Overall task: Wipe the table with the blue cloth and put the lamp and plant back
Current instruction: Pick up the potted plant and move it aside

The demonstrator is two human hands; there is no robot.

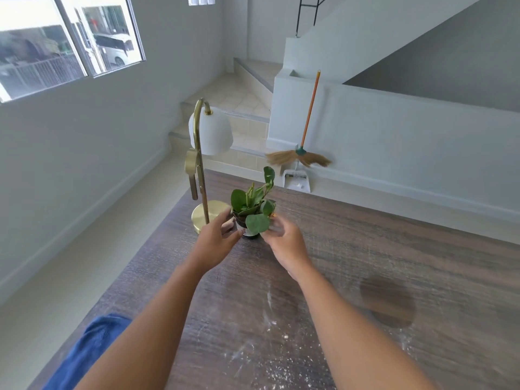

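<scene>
1. The plant (253,209), in a small dark pot, stood near the middle of the frame on the table (365,249), just right of the lamp's round base.
2. The left hand (216,237) and right hand (284,243) flanked the pot, fingers loosely curved toward it; blur hid whether they gripped it or only touched it.
3. The lamp (202,164), brass with a white shade, stood upright at the table's far left corner.
4. The cloth (92,350), blue, lay at the lower left, on the table's edge under the left forearm.
5. White dust speckled the table in the lower centre.
6. A broom (305,136) and dustpan (297,180) leaned against the wall beyond.
</scene>
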